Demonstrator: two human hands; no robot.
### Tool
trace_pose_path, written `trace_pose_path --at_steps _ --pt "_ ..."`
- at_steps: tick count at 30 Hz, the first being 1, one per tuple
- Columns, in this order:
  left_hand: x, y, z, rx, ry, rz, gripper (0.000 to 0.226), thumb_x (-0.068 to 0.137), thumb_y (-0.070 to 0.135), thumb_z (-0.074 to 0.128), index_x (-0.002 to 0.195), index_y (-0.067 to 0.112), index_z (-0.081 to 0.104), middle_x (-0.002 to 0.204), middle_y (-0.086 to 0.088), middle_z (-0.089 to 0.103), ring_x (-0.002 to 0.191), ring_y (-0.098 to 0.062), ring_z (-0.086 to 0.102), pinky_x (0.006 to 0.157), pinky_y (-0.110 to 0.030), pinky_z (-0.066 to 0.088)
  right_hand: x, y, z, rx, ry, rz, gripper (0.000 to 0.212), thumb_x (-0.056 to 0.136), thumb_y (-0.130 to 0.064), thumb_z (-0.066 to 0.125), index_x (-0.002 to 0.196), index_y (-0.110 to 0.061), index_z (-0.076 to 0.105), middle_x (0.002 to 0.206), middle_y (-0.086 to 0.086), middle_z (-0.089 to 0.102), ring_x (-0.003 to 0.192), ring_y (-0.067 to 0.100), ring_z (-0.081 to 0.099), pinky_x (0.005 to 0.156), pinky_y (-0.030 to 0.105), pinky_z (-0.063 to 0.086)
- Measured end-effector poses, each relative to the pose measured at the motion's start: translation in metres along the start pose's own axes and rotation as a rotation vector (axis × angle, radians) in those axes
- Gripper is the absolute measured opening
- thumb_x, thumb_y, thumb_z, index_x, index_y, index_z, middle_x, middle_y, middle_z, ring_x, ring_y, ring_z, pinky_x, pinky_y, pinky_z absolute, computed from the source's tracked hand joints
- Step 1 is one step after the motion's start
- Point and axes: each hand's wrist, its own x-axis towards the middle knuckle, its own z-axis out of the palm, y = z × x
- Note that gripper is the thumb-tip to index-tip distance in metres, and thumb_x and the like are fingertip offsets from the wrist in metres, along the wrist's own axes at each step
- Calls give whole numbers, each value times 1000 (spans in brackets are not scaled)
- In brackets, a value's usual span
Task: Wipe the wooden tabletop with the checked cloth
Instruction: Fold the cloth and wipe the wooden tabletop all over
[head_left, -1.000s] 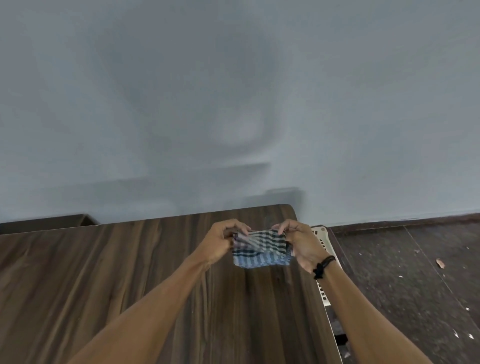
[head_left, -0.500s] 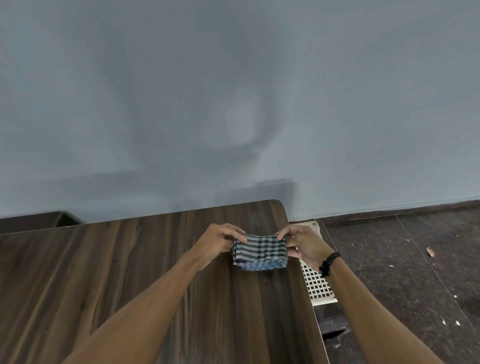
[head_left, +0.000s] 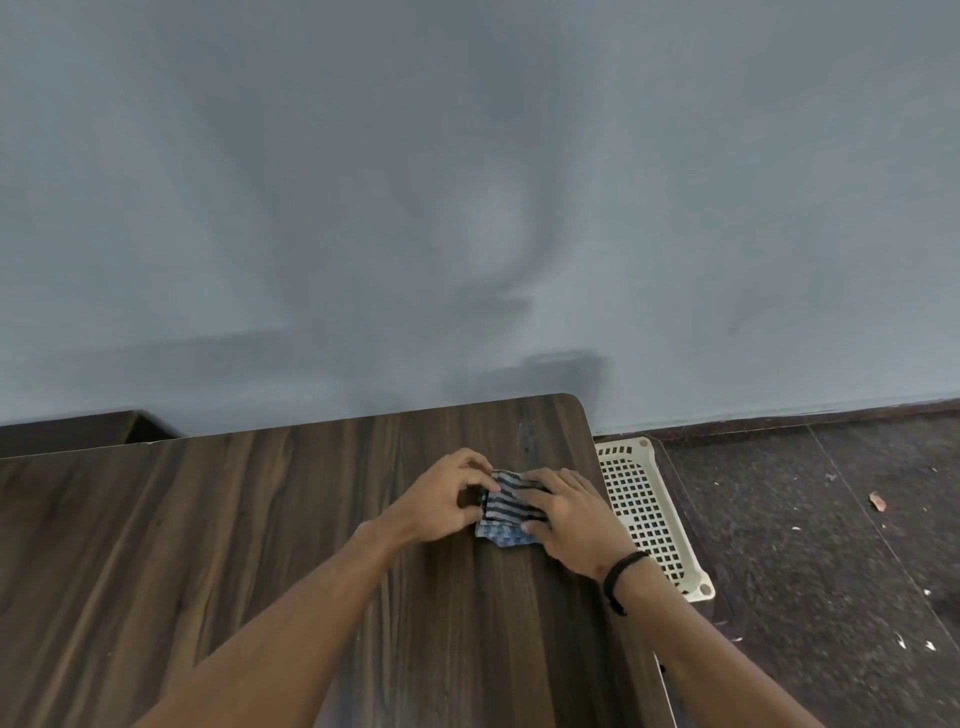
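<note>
- Folded checked cloth (head_left: 508, 512) is coming down onto counter (head_left: 260, 519), near far right corner.
- Fingers of left hand (head_left: 441, 496) are pinching its edge; right hand (head_left: 571, 517) fingers are pressing flat on it.
- Wiping is likely only starting; whole tabletop left.

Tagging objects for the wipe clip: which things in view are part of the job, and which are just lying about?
Job:
checked cloth
wooden tabletop
left hand, fingers pinching the cloth's edge
right hand, resting on the cloth

Lying about:
cream perforated basket, beside the table
scraps on the dark floor
</note>
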Motion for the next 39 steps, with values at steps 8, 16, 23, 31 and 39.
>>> trace_pose_path --at_steps 8,16,23,31,39 --pt "-8 9 16 271 14 98 54 89 42 64 137 20 56 145 11 35 131 -8 25 113 -30 30 -1 9 -3 -216 90 -133 32 90 -37 57 111 -19 74 122 -5 64 112 17 58 103 39 46" --pt "-19 3 9 229 32 158 54 85 67 57 124 29 61 133 14 47 121 -2 35 104 -28 35 -14 -3 -5 -185 241 -128 25 90 -41 53 93 -21 68 99 -7 63 91 12 56 81 34 51" --pt "-18 -19 2 304 175 -144 62 100 58 29 155 30 23 164 8 13 151 -13 6 121 -38 7 -18 -10 22 -229 -77 -99 54 101 -66 21 152 -49 19 165 -10 12 153 20 1 120 57 -4" --pt "-17 -38 26 265 -82 -350 87 84 85 22 152 46 -16 154 17 -33 144 -14 -28 119 -52 -13 37 10 21 -155 -4 445 55 104 -55 7 154 -41 -12 161 -14 -20 151 19 -17 118 54 -15" --pt "-13 -37 26 293 -175 -370 107 72 94 31 147 44 -27 150 14 -43 141 -19 -37 115 -56 -19 22 22 24 -218 4 319 58 104 -54 12 157 -37 -4 163 -14 -13 152 17 -13 119 49 -15"
